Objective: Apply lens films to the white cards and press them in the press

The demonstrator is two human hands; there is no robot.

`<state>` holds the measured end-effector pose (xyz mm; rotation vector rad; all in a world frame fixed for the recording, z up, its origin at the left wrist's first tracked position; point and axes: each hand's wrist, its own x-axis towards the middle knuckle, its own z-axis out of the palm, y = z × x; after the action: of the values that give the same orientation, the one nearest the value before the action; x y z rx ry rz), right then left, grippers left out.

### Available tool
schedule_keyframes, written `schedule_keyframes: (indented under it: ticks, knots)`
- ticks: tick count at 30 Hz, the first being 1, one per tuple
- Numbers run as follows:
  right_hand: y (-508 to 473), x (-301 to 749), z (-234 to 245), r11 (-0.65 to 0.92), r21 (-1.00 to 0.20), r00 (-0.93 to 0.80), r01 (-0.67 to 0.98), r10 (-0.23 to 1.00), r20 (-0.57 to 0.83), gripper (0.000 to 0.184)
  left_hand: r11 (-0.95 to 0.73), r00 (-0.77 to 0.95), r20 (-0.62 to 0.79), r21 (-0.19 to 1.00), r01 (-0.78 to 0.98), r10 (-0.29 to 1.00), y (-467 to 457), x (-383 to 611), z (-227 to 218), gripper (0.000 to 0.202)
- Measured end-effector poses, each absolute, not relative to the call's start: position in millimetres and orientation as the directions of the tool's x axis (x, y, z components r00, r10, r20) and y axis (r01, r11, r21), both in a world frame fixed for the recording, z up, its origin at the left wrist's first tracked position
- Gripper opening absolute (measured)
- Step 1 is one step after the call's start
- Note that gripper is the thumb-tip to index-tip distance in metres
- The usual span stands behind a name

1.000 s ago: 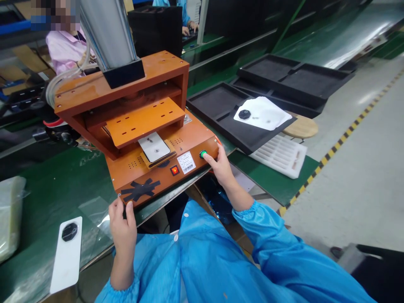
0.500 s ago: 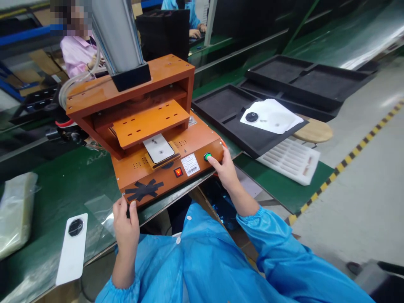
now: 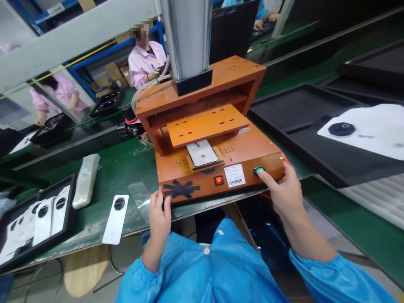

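Observation:
An orange heat press (image 3: pixel 257 139) stands before me on the bench. My right hand (image 3: pixel 285 193) is closed round its front right corner, the thumb on the green button (image 3: pixel 259 170). My left hand (image 3: pixel 160 216) grips the front left corner, beside crossed strips of black tape (image 3: pixel 181 189). Under the raised orange plate (image 3: pixel 208 125), a white panel with a dark edge (image 3: pixel 202 152) lies on a small pad; its far end is hidden. A white phone back cover (image 3: pixel 116 221) with a black camera ring lies left of my left hand.
At far left a black tray (image 3: pixel 72 210) holds several white covers, near a wrapped clear bundle (image 3: pixel 86 181). On the right, another black tray (image 3: pixel 277 111) carries stacked white covers (image 3: pixel 372 130). Co-workers in pink (image 3: pixel 145 63) sit across the line. A wooden stool (image 3: pixel 86 269) stands below.
My view has swung left, so the press appears further right and the left tray has come into sight. Both hands keep their places on the press.

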<state>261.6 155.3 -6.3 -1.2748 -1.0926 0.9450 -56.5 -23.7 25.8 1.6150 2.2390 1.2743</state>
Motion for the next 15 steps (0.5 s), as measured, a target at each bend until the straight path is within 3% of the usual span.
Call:
schedule_keyframes:
  ticks: [4, 8, 12, 15]
  knots:
    - [155, 263, -1, 0.041, -0.999, 0.202, -0.011, 0.979, 0.038, 0.102, 0.094, -0.449, 0.324, 0.717, 0.691, 0.833, -30, -58, 29, 0.043]
    - [155, 266, -5, 0.038, -0.999, 0.160, 0.019, 0.986, 0.041, 0.103, 0.087, -0.522, 0.265, 0.827, 0.555, 0.811, -11, -100, 68, 0.043]
    - [156, 269, -8, 0.050, -0.996, 0.156, 0.076, 0.986, 0.061, 0.104, -0.101, -0.642, 0.407, 0.883, 0.458, 0.650, 52, -164, 132, 0.059]
    - [156, 269, -4, 0.039, -0.995, 0.136, 0.093, 0.989, 0.052, 0.102, -0.186, -0.538, 0.439, 0.868, 0.461, 0.720, 102, -195, 165, 0.073]
